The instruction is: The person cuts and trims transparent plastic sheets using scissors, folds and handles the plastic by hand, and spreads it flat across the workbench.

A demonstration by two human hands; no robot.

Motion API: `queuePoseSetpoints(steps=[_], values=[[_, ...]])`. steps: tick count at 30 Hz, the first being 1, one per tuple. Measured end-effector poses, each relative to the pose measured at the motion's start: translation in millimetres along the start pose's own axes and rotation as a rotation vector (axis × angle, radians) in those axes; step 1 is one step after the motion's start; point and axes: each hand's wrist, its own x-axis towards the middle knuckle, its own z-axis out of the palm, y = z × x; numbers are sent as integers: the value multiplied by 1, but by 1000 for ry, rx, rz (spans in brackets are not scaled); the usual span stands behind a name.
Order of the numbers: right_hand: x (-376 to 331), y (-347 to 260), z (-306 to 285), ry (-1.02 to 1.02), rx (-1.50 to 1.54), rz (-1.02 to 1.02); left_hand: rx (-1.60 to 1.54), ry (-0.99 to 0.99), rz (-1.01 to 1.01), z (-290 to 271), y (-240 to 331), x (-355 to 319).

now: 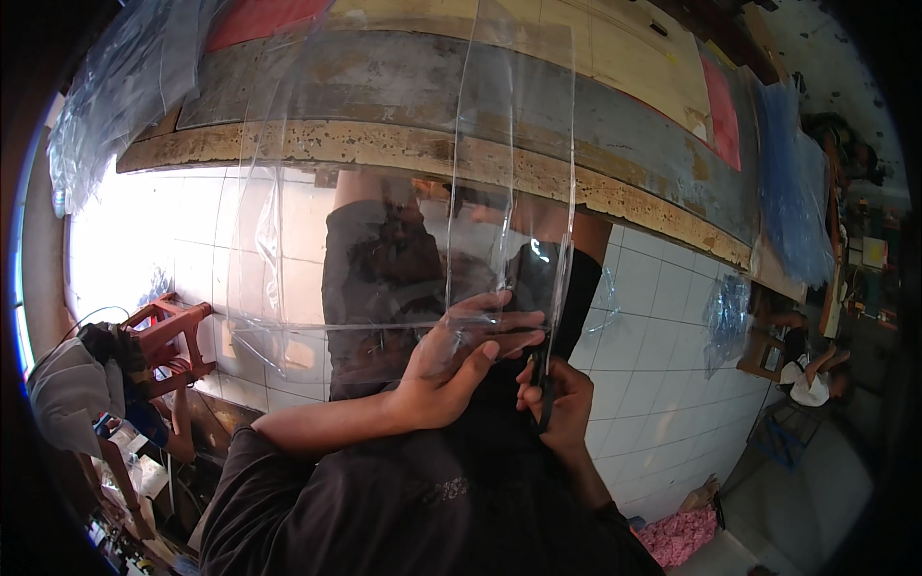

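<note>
Head view, observed from my remote station. I have a clear plastic sheet point(403, 278) reaching from the far bench point(663, 163), over its wooden edge, to just above the wearer's lap. The left hand point(447, 379) lies at the sheet's near part, fingers straight and pointing right; I cannot tell whether the thumb pinches the film. The right hand point(567, 398), just right of those fingertips, is clenched around a dark tool point(544, 398) held upright beside the sheet's right edge. From here I cannot tell whether the blade touches the film.

Surroundings: a crumpled clear plastic heap point(125, 115) at far left; bluish plastic point(792, 192) over the bench's right end; a red stool point(182, 336) at left, on the tiled floor point(643, 365). I log another person point(812, 384) seated at far right.
</note>
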Motion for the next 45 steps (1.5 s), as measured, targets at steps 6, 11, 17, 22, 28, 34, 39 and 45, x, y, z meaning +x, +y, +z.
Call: queuePoseSetpoints(steps=[6, 11, 17, 22, 28, 34, 39, 45], values=[[-1, 1, 1, -7, 11, -29, 19, 12, 12, 1, -3, 1], [-2, 0, 3, 12, 41, -12, 53, 17, 35, 1, -3, 1], [-2, -3, 4, 19, 21, -9, 49, 12, 27, 0, -3, 2], [-2, -3, 6, 26, 24, -19, 42, 10, 18, -1, -4, 1], [-2, -5, 7, 34, -11, -17, 46, 3, 14, -1, -3, 2], [-2, -4, 9, 49, 5, -18, -12, -2, -1, -1, -1, 1], [-3, -4, 12, 62, 49, 1, -11, -2, 6, -3, -4, 0], [-3, -3, 11, 54, 13, -10, -16, -3, 10, -3, -2, 1]])
